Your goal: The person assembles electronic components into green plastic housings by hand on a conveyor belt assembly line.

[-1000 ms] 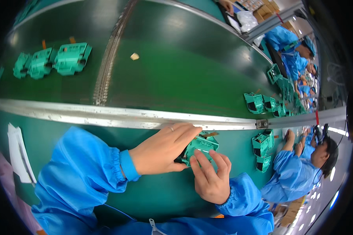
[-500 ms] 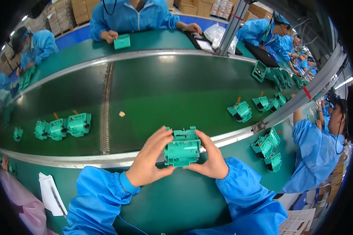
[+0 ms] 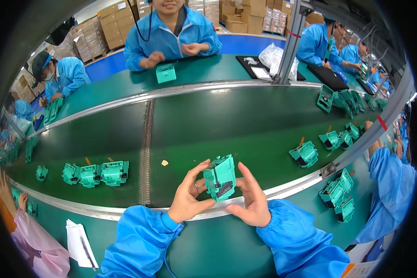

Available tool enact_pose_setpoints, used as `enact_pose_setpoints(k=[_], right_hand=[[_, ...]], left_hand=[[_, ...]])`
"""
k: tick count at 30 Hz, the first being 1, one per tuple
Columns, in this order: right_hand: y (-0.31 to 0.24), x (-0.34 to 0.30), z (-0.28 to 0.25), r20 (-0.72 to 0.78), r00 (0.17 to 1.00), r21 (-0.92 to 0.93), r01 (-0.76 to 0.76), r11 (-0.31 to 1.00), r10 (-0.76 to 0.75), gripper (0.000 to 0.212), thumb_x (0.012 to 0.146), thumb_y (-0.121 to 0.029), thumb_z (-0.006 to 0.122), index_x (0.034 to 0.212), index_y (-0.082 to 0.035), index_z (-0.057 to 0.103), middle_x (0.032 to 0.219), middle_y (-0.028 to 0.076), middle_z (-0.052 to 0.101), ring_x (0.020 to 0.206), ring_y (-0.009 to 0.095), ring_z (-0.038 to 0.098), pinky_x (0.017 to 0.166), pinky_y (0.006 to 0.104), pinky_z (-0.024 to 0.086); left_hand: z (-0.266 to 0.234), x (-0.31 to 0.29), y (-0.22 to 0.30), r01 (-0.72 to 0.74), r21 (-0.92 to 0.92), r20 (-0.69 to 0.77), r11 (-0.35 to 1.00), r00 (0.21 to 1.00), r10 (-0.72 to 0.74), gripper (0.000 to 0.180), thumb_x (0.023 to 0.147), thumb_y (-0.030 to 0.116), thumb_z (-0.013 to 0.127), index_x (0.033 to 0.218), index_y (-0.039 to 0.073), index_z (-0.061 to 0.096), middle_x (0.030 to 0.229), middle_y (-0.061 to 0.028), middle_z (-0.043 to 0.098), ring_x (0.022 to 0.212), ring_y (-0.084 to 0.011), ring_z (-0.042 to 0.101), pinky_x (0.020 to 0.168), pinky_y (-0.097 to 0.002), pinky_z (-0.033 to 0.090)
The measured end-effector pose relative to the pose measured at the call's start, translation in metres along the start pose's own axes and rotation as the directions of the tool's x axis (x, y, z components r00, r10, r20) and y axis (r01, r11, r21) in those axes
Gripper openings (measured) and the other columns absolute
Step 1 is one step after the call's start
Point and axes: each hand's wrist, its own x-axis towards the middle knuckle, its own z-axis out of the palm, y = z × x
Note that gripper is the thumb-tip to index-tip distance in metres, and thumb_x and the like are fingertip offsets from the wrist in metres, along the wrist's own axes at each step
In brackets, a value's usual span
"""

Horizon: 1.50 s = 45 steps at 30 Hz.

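Observation:
A green plastic housing (image 3: 220,176) is held up over the near rail of the belt, turned so that a side with a dark insert faces me. My left hand (image 3: 190,197) grips it from the left, thumb at its lower corner, its other fingers partly behind it. To the right of the housing, my right hand (image 3: 251,199) has thumb and fingers spread, close to its edge. Whether a fingertip behind touches it is hard to see.
Several green housings (image 3: 115,173) lie on the belt (image 3: 185,125) at left, others (image 3: 304,154) at right. More housings (image 3: 337,194) sit on the near table to my right. Paper with a pen (image 3: 80,243) lies at left. A metal post (image 3: 289,48) stands beyond; co-workers surround the line.
The housing has been turned from its broad face to a side. My right hand has let go and spread its fingers. Across the belt, a co-worker's hand has left a green part on the table.

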Motion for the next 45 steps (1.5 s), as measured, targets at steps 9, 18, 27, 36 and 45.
enact_pose_setpoints(k=[9,18,27,36,45], right_hand=[[-0.019,0.003,0.010,-0.055,0.829,0.604,-0.416,0.680,0.556,0.032,0.077,-0.004,0.064,0.105,0.000,0.049,0.095,0.005,0.057,0.090,0.010,0.051,0.083,0.0270,0.039],[-0.007,0.001,0.005,0.070,0.830,0.716,-0.428,0.551,0.553,0.023,0.081,-0.006,0.060,0.102,-0.001,0.053,0.096,0.003,0.059,0.087,0.010,0.053,0.079,0.0262,0.041],[0.021,0.005,-0.020,-0.124,0.810,0.746,-0.305,0.592,0.574,0.023,0.088,-0.015,0.051,0.106,-0.002,0.052,0.099,0.006,0.057,0.096,0.015,0.051,0.086,0.0297,0.039],[0.033,0.025,-0.116,-0.749,0.652,-0.406,-0.314,0.858,-0.116,0.029,0.077,-0.010,0.060,0.104,-0.002,0.050,0.104,0.009,0.050,0.096,0.019,0.048,0.083,0.0316,0.038],[0.062,-0.004,-0.164,-0.747,0.662,-0.561,-0.673,0.481,0.056,0.052,0.082,-0.036,0.056,0.117,0.000,0.044,0.113,0.023,0.046,0.105,0.036,0.046,0.088,0.0388,0.037]], left_hand=[[0.008,-0.003,-0.001,-0.095,0.511,-0.035,0.854,0.991,0.131,0.070,0.060,-0.005,0.068,0.124,0.003,0.039,0.133,-0.0176,0.032,0.118,-0.0276,0.041,0.091,-0.0373,0.042],[0.009,-0.003,0.000,-0.115,0.647,-0.018,0.754,0.986,0.166,0.072,0.056,-0.003,0.068,0.122,0.003,0.041,0.131,-0.0167,0.035,0.115,-0.0264,0.045,0.090,-0.0353,0.042],[0.013,-0.007,-0.004,-0.142,0.948,-0.014,0.286,0.876,0.482,0.061,0.056,-0.001,0.064,0.114,0.005,0.043,0.120,-0.0200,0.034,0.112,-0.0362,0.039,0.092,-0.0423,0.035],[-0.032,0.006,-0.009,0.216,0.891,-0.386,0.399,0.822,0.419,0.065,0.061,0.006,0.073,0.117,-0.001,0.041,0.114,-0.0178,0.039,0.107,-0.0340,0.040,0.092,-0.0393,0.034],[-0.039,0.007,-0.015,0.132,0.819,-0.395,0.559,0.836,0.381,0.072,0.064,-0.008,0.059,0.129,0.004,0.032,0.127,-0.0207,0.033,0.120,-0.0344,0.033,0.100,-0.0371,0.027]])
